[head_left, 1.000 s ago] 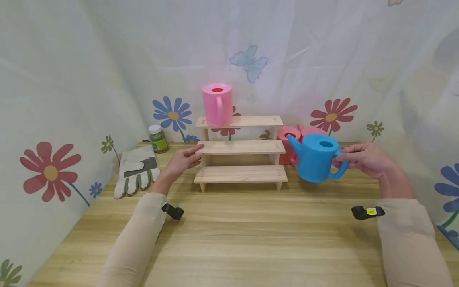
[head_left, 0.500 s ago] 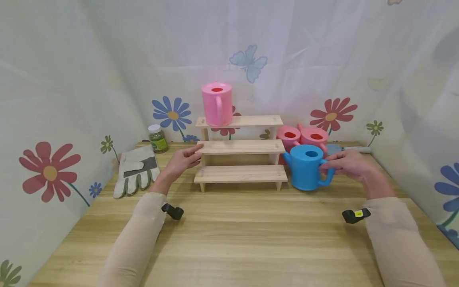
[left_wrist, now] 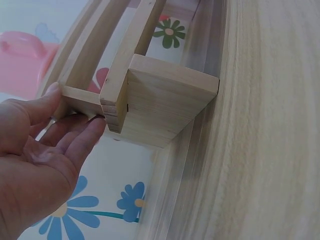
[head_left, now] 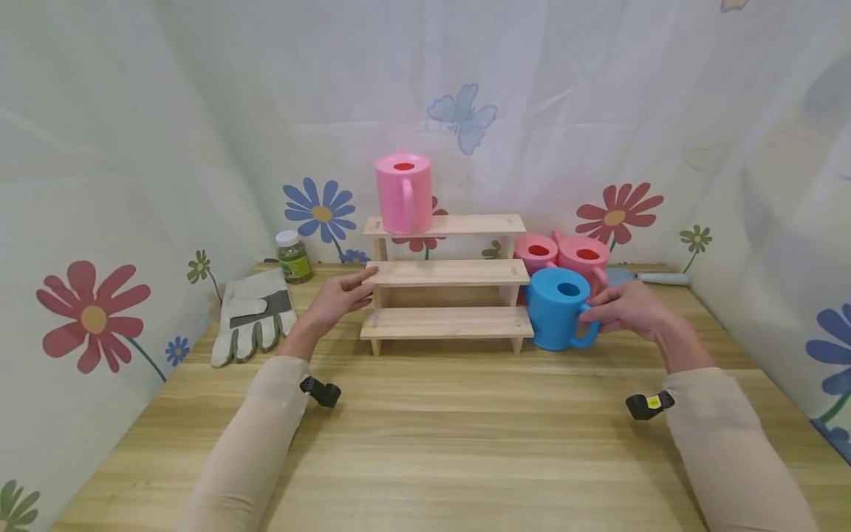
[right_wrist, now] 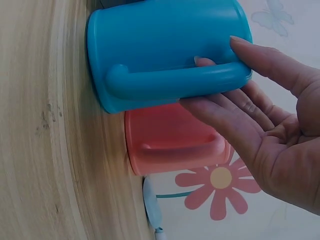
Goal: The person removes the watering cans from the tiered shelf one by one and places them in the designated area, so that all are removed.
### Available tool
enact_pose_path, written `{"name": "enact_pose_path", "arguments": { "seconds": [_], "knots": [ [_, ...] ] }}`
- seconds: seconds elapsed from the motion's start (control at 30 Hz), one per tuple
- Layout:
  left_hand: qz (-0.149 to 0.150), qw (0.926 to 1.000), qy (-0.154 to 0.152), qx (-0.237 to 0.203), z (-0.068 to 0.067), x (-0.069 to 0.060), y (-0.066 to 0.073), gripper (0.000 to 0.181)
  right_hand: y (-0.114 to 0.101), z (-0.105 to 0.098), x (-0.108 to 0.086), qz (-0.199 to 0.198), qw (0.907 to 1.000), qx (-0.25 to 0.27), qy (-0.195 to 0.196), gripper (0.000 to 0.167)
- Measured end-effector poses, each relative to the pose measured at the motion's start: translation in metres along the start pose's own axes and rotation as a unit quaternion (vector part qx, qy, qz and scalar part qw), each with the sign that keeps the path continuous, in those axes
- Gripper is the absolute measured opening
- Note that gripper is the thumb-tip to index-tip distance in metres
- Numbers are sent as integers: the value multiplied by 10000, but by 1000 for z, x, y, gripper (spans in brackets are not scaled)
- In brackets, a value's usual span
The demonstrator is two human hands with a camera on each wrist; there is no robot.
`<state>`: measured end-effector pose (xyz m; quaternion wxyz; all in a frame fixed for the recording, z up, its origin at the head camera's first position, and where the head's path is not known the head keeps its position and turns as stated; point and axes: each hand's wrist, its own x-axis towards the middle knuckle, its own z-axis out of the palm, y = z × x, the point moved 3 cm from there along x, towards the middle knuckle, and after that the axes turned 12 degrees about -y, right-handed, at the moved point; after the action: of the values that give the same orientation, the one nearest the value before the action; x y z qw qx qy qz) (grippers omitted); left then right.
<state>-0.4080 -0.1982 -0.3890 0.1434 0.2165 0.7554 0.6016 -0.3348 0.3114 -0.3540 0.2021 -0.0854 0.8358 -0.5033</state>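
Observation:
A three-tier wooden display stand (head_left: pixel 447 273) occupies the middle of the table. My left hand (head_left: pixel 337 298) pinches the left end of its middle tier, thumb above and fingers beneath, as the left wrist view shows. On the top tier, at the left, sits a pink watering can (head_left: pixel 405 199) with its handle facing me. My right hand (head_left: pixel 631 309) holds the handle of a blue watering can (head_left: pixel 553 310), thumb on the handle's upper end and fingers behind it. The blue can appears to stand upright on the table, close against the stand's right end. Its spout is mostly hidden.
Behind the blue can are two coral-pink watering cans, one nearer the stand (head_left: pixel 535 245) and one to its right (head_left: pixel 583 250). A tool with a white handle (head_left: pixel 662 278) lies farther right. A work glove (head_left: pixel 255 314) and a white-lidded jar (head_left: pixel 294 260) are at the left.
My right hand has brought the blue watering can down and left, from the air to beside the stand, turning its spout away. The left hand has stayed on the stand.

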Motion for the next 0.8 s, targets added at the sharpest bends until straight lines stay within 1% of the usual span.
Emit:
{"name": "enact_pose_path", "arguments": {
  "seconds": [0.23,0.4,0.47,0.57,0.67,0.73,0.8],
  "knots": [
    [-30,10000,7,11,-1,2,-3,52,-1,2,0,29,9999,-91,-35,52],
    [-13,10000,19,27,-3,1,-4,52,-4,4,0,54,9998,-185,-52,49],
    [-11,10000,26,41,-3,0,-4,52,-7,4,-2,112,9991,-419,-27,52],
    [-4,10000,44,38,-2,-1,-4,52,-17,2,-10,257,9943,-1023,143,61],
    [-4,10000,58,40,-2,-2,-3,52,-31,-2,-23,290,9857,-1568,537,69],
    [11,10000,57,52,-1,-1,-3,52,-41,-3,-32,174,9833,-1625,795,70],
    [4,10000,72,49,-1,-1,-3,52,-51,0,-38,-7,9822,-1573,1024,71]
  ]
}}
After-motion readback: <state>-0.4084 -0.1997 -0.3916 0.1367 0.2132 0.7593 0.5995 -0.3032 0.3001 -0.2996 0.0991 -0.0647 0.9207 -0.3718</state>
